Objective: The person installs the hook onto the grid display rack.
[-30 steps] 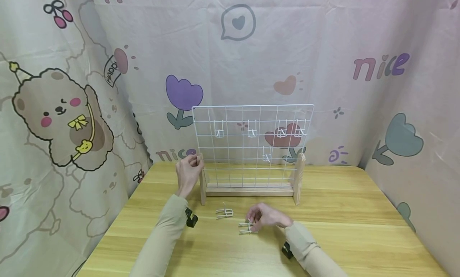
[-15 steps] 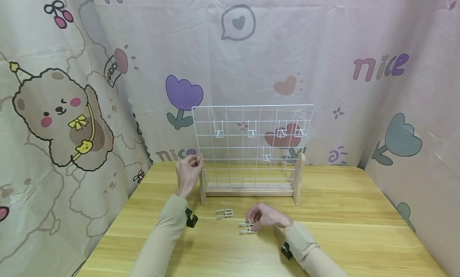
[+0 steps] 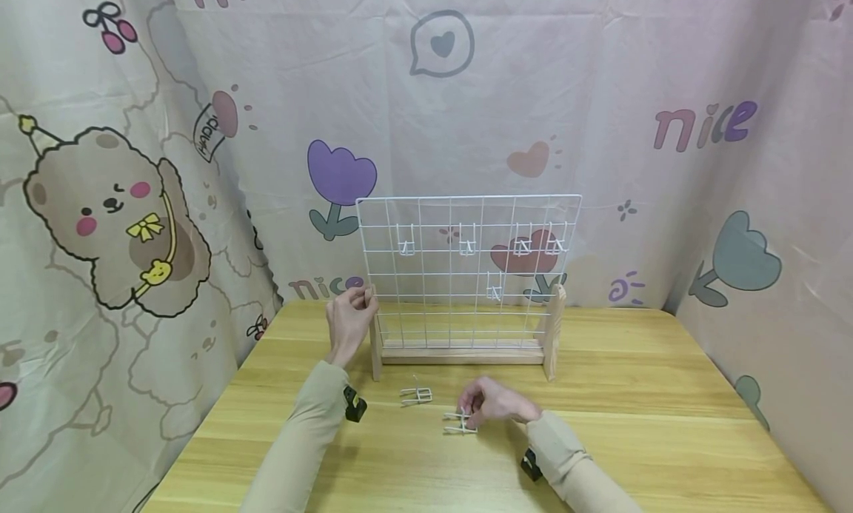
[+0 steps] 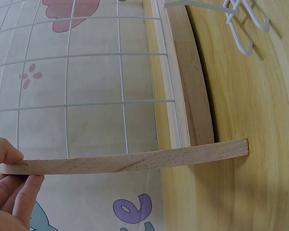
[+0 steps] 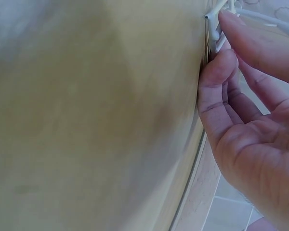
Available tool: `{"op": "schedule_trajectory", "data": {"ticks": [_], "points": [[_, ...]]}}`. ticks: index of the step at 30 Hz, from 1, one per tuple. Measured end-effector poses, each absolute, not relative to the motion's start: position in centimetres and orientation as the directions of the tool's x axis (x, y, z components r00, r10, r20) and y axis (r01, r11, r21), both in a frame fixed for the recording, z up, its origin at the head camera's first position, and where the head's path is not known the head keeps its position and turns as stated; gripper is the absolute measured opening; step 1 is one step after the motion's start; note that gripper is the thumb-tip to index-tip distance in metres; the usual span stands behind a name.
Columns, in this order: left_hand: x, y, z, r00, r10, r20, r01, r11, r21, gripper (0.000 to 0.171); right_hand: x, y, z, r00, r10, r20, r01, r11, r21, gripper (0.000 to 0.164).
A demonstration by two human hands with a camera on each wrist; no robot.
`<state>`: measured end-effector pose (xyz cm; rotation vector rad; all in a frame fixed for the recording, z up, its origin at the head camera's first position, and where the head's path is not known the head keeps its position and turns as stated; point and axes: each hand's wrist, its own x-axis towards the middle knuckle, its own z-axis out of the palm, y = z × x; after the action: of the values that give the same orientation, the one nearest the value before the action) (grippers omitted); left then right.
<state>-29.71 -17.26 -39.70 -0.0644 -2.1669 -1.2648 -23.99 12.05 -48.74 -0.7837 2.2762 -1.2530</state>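
Note:
A white wire grid panel [image 3: 460, 273] stands upright in a wooden base [image 3: 463, 356]. My left hand [image 3: 349, 322] pinches the top of the base's left upright [image 4: 125, 162] between thumb and fingers. At the front, my right hand [image 3: 494, 400] pinches a white wire hook [image 3: 460, 428] low over the table, its two prongs pointing left. In the right wrist view, thumb and fingertips meet at the hook's wire [image 5: 216, 30]; the fingers cover part of it. Another white wire hook [image 3: 417, 395] lies on the table between the hands.
Several white hooks hang on the panel, most along an upper row, one hook [image 3: 494, 291] lower down. The right upright [image 3: 553, 329] holds the panel's other side. A wood-grain table [image 3: 633, 409] spreads beneath, with a printed curtain [image 3: 426, 113] behind it.

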Motion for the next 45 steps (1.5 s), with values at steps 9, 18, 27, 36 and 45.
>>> {"op": "schedule_trajectory", "data": {"ticks": [9, 18, 27, 36, 45], "points": [[-29.73, -17.28, -39.65, -0.809, -0.260, 0.528, 0.330, 0.543, 0.772, 0.026, -24.17, 12.18, -48.91, -0.750, -0.654, -0.094, -0.263, 0.426, -0.866, 0.022], [-29.80, -17.28, -39.69, -0.811, -0.256, 0.525, 0.335, 0.533, 0.777, 0.025, -24.28, 12.25, -48.90, -0.755, -0.646, -0.114, -0.258, 0.452, -0.854, 0.018], [-29.85, -17.28, -39.72, -0.806, -0.253, 0.535, 0.345, 0.533, 0.772, 0.025, -24.42, 12.47, -48.96, -0.742, -0.664, -0.091, -0.300, 0.451, -0.841, 0.012], [-29.89, -17.26, -39.69, -0.804, -0.253, 0.538, 0.339, 0.548, 0.764, 0.025, -24.49, 12.58, -48.95, -0.721, -0.689, -0.072, -0.302, 0.406, -0.862, 0.012], [-29.79, -17.23, -39.71, -0.801, -0.253, 0.542, 0.344, 0.547, 0.763, 0.025, -24.45, 12.57, -49.03, -0.722, -0.687, -0.082, -0.251, 0.371, -0.894, 0.011]]}}
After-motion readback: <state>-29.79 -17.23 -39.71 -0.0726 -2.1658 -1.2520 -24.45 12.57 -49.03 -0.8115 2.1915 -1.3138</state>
